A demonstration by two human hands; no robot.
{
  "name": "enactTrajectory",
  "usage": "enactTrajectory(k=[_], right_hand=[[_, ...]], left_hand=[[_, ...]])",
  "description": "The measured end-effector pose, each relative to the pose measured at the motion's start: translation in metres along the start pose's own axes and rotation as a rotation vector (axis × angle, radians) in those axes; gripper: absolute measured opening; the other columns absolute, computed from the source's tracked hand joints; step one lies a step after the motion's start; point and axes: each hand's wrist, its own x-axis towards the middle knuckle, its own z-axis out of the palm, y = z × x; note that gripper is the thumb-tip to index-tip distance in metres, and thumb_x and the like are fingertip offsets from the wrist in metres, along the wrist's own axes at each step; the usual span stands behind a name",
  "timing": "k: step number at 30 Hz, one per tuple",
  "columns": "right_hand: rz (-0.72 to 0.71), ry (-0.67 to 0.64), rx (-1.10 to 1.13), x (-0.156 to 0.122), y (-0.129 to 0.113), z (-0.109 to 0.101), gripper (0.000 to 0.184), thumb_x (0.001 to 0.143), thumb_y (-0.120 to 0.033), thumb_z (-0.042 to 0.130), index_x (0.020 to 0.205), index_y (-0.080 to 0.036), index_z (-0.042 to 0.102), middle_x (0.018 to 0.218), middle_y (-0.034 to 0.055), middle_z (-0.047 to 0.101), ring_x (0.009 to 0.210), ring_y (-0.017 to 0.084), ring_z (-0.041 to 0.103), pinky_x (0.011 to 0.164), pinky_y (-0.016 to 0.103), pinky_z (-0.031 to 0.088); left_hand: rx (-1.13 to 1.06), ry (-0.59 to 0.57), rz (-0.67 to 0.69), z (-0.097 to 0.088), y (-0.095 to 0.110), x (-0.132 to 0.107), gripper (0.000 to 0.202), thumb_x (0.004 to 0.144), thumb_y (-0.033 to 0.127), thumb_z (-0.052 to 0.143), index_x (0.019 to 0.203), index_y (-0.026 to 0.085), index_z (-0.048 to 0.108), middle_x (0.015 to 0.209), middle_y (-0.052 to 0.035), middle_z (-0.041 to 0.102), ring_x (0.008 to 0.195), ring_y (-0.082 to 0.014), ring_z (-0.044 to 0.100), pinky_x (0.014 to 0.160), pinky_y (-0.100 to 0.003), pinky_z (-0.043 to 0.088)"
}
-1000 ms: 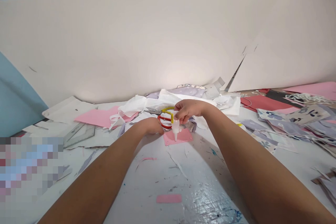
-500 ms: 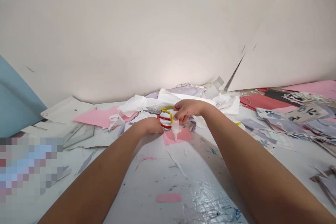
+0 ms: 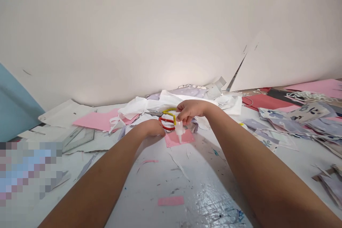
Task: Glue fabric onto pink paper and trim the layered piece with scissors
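My right hand (image 3: 192, 110) is closed around a small translucent glue bottle (image 3: 179, 127), held nozzle down over a pink paper piece (image 3: 171, 140). The nozzle points at the middle of that paper; whether it touches cannot be told. At the paper's left edge rests my left hand (image 3: 151, 128), its thumb side by the corner and most of its fingers hidden. Just behind the hands lie scissors with red and yellow handles (image 3: 167, 119), their blades pointing left. The bottle and my right hand partly cover the handles.
White crumpled paper (image 3: 139, 105) and a larger pink sheet (image 3: 96, 119) lie behind on the left. A clear set square (image 3: 80, 138) is at far left. Patterned scraps (image 3: 283, 119), red card (image 3: 259, 102) and white cord (image 3: 307, 96) spread right. A white panel (image 3: 149, 42) stands behind.
The glue bottle's nozzle has shifted slightly to the right over the pink paper. My left hand stays at the paper's edge. The whole view has moved a little.
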Motion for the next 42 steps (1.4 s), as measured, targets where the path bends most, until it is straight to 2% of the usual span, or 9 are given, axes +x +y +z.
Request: enactTrajectory(k=[5,12,30,42], right_hand=[[0.081,0.038,-0.035,-0.012,0.004,-0.014,0.021,0.057,-0.024,0.067,0.063,-0.016,0.048,0.056,-0.0002,0.059,0.063,0.016,0.062,0.064,0.027,0.053],[0.162,0.101,-0.092,-0.013,0.006,-0.017,0.023,0.056,-0.025,0.068,0.068,-0.016,0.051,0.057,0.0014,0.061,0.063,0.016,0.063,0.066,0.027,0.052],[0.103,0.062,-0.096,-0.008,-0.002,-0.005,0.023,0.057,-0.023,0.065,0.06,-0.018,0.043,0.054,-0.0017,0.057,0.061,0.015,0.062,0.059,0.024,0.051],[0.067,0.065,-0.105,-0.007,-0.008,0.001,0.019,0.06,-0.025,0.064,0.064,-0.018,0.047,0.06,0.0005,0.061,0.063,0.015,0.063,0.063,0.024,0.05]], left_hand=[[0.009,0.018,-0.009,0.0,0.0,-0.001,0.017,0.053,0.033,0.056,0.065,0.022,0.055,0.07,0.0016,0.057,0.062,-0.0158,0.051,0.048,-0.024,0.033],[0.009,0.023,-0.018,-0.001,0.002,-0.002,0.018,0.052,0.035,0.056,0.063,0.021,0.053,0.068,0.0012,0.057,0.062,-0.0167,0.052,0.047,-0.024,0.032],[-0.02,0.009,-0.019,0.0,-0.001,0.001,0.02,0.052,0.033,0.056,0.07,0.023,0.058,0.073,0.0005,0.059,0.064,-0.0172,0.053,0.05,-0.024,0.034],[-0.028,-0.001,-0.016,0.002,-0.006,0.004,0.018,0.053,0.032,0.055,0.069,0.025,0.058,0.071,0.0018,0.059,0.06,-0.0162,0.052,0.05,-0.024,0.034]])
